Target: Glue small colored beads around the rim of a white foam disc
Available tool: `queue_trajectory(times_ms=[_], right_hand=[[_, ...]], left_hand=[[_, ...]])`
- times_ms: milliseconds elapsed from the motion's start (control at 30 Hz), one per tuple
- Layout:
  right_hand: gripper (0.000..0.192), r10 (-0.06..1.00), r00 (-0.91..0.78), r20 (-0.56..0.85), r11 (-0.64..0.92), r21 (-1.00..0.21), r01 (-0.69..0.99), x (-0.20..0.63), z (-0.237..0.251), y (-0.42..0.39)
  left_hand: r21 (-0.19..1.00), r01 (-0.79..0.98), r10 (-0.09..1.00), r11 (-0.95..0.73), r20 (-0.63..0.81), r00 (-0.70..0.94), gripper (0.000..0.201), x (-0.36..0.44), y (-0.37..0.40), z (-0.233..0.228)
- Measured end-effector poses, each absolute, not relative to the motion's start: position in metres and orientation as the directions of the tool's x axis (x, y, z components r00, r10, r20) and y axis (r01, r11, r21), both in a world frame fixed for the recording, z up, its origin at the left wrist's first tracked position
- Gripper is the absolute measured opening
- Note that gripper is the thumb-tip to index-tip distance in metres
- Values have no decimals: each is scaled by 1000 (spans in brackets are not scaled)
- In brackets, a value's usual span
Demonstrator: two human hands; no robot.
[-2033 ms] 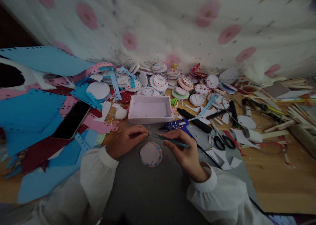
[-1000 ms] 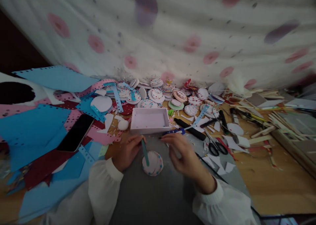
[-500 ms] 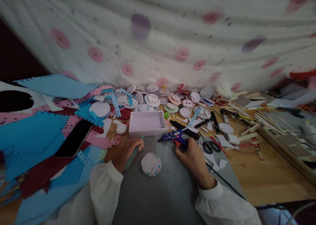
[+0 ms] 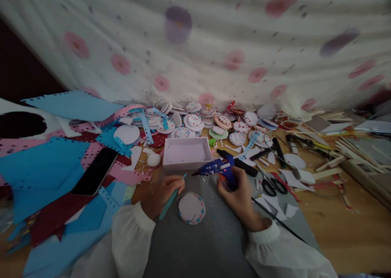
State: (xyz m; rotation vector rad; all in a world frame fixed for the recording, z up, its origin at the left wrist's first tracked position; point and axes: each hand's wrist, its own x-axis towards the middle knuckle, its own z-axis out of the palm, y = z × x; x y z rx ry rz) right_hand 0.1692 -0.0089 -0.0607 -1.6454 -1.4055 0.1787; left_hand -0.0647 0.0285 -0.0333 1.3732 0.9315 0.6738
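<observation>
My right hand (image 4: 236, 194) is closed round the handle of a blue glue gun (image 4: 218, 168), whose nozzle points left and whose small red light is lit. Between the fingers of my left hand (image 4: 165, 190) is a thin teal strip (image 4: 168, 204), its tip sticking out past the fingertips. The nozzle is close to that tip but apart from it. Below, on the grey mat (image 4: 195, 249), lies a round white disc (image 4: 192, 208) with a blue and pink dotted edge. Just beyond my hands stands a shallow white box (image 4: 187, 152).
Behind the box are several decorated discs (image 4: 194, 121). Coloured paper sheets (image 4: 45, 160) and a phone (image 4: 96, 172) cover the left side. Black scissors (image 4: 273, 186), white scraps and wooden sticks (image 4: 351, 147) lie to the right. The gun's black cord (image 4: 281, 221) trails towards the lower right.
My right hand has raised the glue gun, bringing its nozzle nearer the left hand's fingertips. The strip in my left hand is turned and shows more. The view has shifted slightly.
</observation>
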Motion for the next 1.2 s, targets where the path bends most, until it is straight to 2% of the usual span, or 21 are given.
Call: queue_trajectory(times_ms=[300, 733, 1200], right_hand=[[37, 818, 301, 491, 101, -636, 765, 172, -66, -10], [36, 825, 279, 492, 89, -600, 795, 172, -66, -12], [37, 817, 237, 525, 117, -555, 824, 174, -68, -13]], left_hand=[[982, 166, 784, 94, -176, 595, 37, -66, 25, -28], [971, 228, 785, 73, -197, 587, 38, -64, 26, -21], [981, 169, 782, 94, -178, 597, 37, -65, 25, -26]])
